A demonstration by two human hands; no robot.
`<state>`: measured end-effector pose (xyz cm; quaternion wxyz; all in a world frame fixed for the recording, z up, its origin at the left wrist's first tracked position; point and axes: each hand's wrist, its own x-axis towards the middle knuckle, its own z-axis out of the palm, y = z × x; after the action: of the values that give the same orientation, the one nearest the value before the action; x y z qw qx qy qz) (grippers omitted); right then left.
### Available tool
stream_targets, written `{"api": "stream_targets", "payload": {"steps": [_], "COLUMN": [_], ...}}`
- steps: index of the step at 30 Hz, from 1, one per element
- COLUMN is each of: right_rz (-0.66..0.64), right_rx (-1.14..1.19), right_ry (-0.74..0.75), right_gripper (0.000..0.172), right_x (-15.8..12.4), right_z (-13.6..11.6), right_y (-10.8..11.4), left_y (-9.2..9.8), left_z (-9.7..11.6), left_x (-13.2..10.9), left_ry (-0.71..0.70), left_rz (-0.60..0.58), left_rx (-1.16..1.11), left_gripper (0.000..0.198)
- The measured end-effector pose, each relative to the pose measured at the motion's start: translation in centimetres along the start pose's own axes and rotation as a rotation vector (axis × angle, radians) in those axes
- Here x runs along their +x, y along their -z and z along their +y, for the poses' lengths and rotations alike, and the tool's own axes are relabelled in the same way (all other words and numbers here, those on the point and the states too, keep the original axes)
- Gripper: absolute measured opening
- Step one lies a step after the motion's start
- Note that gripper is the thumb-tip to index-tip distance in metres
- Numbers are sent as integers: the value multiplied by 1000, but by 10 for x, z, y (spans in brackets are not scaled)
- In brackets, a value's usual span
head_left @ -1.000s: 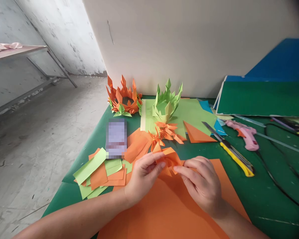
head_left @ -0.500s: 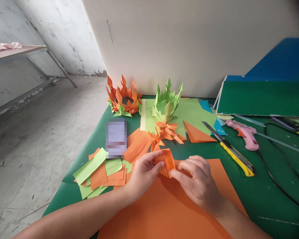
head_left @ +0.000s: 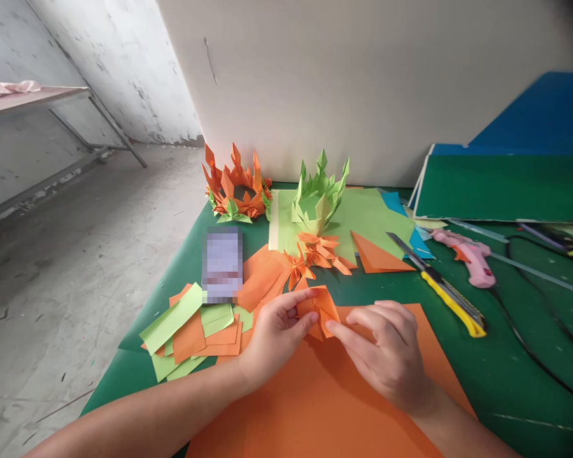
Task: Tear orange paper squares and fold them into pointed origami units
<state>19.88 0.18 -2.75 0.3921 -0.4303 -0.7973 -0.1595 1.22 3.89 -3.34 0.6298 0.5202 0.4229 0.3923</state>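
My left hand [head_left: 279, 324] pinches a small folded piece of orange paper [head_left: 325, 307] between thumb and fingers. At the paper's lower right corner, the thumb and forefinger of my right hand [head_left: 386, 343] close on its edge; the other fingers curl loosely. Both hands are above a large orange sheet [head_left: 315, 401]. Just beyond them lie several folded orange paper flowers [head_left: 319, 251]. A folded orange triangle [head_left: 377, 254] rests to their right.
An orange paper crown [head_left: 236, 184] and a green paper crown [head_left: 319, 200] stand at the back. Cut paper slips [head_left: 188, 331] lie left, near a blurred-out rectangular object [head_left: 223, 264]. On the right are a yellow utility knife [head_left: 446, 296], its blade exposed, and a pink glue gun [head_left: 472, 257] with cable.
My right fingertips have taken the right corner of the folded paper and its flap has shifted slightly outward to the right. My left hand keeps its hold.
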Motion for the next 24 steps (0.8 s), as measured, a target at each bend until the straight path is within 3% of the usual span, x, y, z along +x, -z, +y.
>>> {"api": "stream_targets", "payload": {"steps": [5, 24], "right_rz": [-58, -96], "right_rx": [-17, -7], "right_ry": [75, 41], "right_gripper": [16, 18], "right_x": [-2, -3], "right_z": [0, 0], "right_y": [-1, -3], "left_y": [0, 1], "left_z": [1, 4], "left_x": [1, 1], "left_ry": [25, 85], "left_rz": [-11, -25], "left_rx": [-11, -4], "left_gripper": [33, 38]}}
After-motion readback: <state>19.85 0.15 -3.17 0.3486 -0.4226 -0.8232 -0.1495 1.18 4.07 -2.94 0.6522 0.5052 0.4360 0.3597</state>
